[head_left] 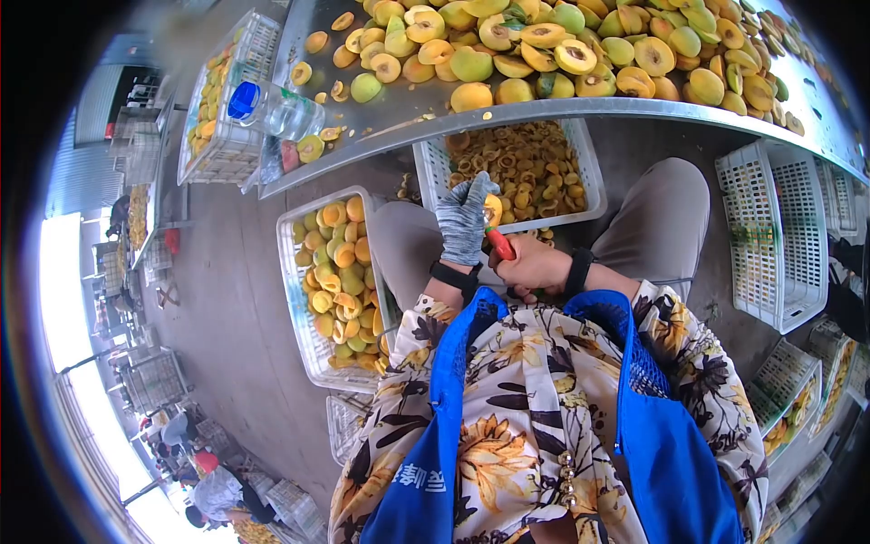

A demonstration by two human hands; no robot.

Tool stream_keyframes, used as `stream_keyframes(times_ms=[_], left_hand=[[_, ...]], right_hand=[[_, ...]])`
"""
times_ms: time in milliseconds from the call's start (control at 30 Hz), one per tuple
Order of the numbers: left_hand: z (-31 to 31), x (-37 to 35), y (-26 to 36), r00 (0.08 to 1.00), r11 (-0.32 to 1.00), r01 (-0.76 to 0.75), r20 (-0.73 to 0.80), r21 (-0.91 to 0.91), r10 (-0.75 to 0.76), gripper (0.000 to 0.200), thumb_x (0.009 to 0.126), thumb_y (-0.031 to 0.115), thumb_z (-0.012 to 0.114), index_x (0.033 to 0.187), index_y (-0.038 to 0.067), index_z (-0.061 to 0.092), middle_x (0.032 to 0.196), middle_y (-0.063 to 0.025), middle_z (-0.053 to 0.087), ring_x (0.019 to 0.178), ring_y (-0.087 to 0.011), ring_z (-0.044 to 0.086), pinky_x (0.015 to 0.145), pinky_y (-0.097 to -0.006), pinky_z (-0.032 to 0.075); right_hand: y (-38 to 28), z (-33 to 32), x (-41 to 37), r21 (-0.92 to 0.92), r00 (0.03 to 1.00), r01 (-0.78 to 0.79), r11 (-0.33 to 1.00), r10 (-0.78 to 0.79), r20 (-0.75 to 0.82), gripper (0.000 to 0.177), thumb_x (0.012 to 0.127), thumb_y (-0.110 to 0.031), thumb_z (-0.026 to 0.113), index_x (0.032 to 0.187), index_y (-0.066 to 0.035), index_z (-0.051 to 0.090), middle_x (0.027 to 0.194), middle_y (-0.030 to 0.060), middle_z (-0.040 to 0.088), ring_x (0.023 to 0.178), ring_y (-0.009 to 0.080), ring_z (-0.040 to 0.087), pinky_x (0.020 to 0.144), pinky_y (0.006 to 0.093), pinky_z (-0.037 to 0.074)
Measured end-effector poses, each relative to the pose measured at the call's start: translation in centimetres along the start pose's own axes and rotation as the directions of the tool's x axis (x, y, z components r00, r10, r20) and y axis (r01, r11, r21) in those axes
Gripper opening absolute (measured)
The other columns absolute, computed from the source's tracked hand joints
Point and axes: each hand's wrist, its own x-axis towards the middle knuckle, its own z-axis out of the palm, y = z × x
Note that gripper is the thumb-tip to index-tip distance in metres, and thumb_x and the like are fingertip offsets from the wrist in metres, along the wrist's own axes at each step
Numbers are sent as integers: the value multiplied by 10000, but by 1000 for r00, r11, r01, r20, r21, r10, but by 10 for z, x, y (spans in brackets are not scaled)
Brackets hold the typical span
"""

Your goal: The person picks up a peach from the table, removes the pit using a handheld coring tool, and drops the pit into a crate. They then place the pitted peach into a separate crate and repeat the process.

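a seated person in a floral shirt and blue apron is working over a piece of yellow fruit point(492, 208) at a fruit-processing site. the left hand point(462, 220), wearing a grey knit glove, is closing around the yellow fruit and holding it above the lap, just in front of the worktop point(390, 113) edge. the bare right hand point(536, 267) is gripping a red-handled tool point(500, 245), whose tip is pointing up into the fruit; the blade itself is too small to make out.

a white crate of scraps point(512, 168) is sitting between the person's knees, right behind the hands. to the left, a crate of halved fruit point(337, 276) is resting on the floor beside the knee. on the far side, the steel worktop is carrying a heap of fruit point(544, 45), whole and halved, yellow and green. a clear bottle point(276, 109) with a blue cap is lying on the worktop's left end, beside another filled crate point(222, 100). a white slatted crate point(770, 227) is standing to the right. other workers point(217, 494) are crouching near left, well apart from the hands.
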Motion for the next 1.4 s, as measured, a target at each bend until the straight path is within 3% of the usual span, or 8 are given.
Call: stream_keyframes(times_ms=[133, 467, 567, 667, 733, 967, 1200, 1400], left_hand=[[7, -9, 24, 852, 742, 520, 200, -422, -483, 388, 799, 410, 614, 814, 23, 589, 630, -100, 597, 509, -198, 571, 440, -287, 471], [-64, 13, 28, 936, 845, 230, -128, -483, -328, 309, 838, 394, 547, 980, 120, 551, 866, -53, 590, 799, -198, 589, 577, -280, 482], [-142, -14, 48, 940, 914, -56, -330, -402, -88, 254, 885, 291, 517, 1001, 71, 566, 829, -52, 594, 751, -165, 595, 578, -285, 506], [-310, -28, -5, 938, 531, -44, -148, 846, 313, 353, 859, 331, 538, 1083, 62, 583, 969, -80, 620, 839, -191, 588, 701, -286, 490], [-270, -55, 43, 897, 299, 312, -384, 902, 220, 373, 830, 356, 583, 1020, 37, 620, 996, -118, 624, 880, -224, 597, 799, -337, 461], [-88, 60, 104, 737, 312, -390, 90, 866, 670, 298, 810, 277, 632, 1001, 49, 614, 911, -81, 654, 813, -218, 626, 723, -302, 488], [81, 191, 118, 994, 41, -106, 106, 993, 3, 792, 739, 681, 440, 1232, 62, 476, 1183, -187, 528, 1102, -339, 494, 927, -412, 385], [60, 158, 144, 977, 754, 1, 160, 657, -141, 685, 641, 304, 769, 1192, 22, 476, 1054, -157, 572, 896, -225, 587, 761, -305, 486]], right_hand=[[-2, 1, 0, -57, 999, 46, 997, -46, 1, 168, 802, -47, 474, 969, -59, 459, 557, -4, 422, 373, 57, 371, 317, 223, 336], [-24, -30, -21, 554, 903, 162, 817, -349, 250, 194, 870, -96, 508, 1059, -99, 467, 549, -42, 329, 384, 27, 300, 328, 197, 272], [-6, -61, 12, 101, 956, 281, 954, -269, -120, 201, 841, -161, 551, 998, -59, 480, 555, 26, 450, 400, 148, 455, 374, 317, 393], [20, -89, 39, -924, 602, -8, 381, -736, -309, 277, 780, -235, 605, 912, -25, 480, 651, 159, 568, 568, 331, 579, 538, 435, 462], [8, -83, 36, -826, 665, -8, 563, -614, -425, 328, 728, -266, 633, 858, -13, 470, 747, 246, 587, 725, 411, 578, 668, 468, 452], [23, -62, 43, -789, 660, 159, 593, -659, -362, 393, 722, -280, 637, 935, -4, 455, 727, 229, 589, 726, 395, 587, 645, 450, 462], [33, -61, 11, -763, 694, 136, 632, -610, -382, 360, 731, -266, 632, 901, 6, 468, 724, 230, 585, 717, 403, 578, 628, 440, 457], [20, -67, -8, -702, 612, 264, 661, -678, -408, 438, 738, -252, 643, 1049, 10, 481, 739, 197, 595, 701, 350, 605, 639, 400, 468]])
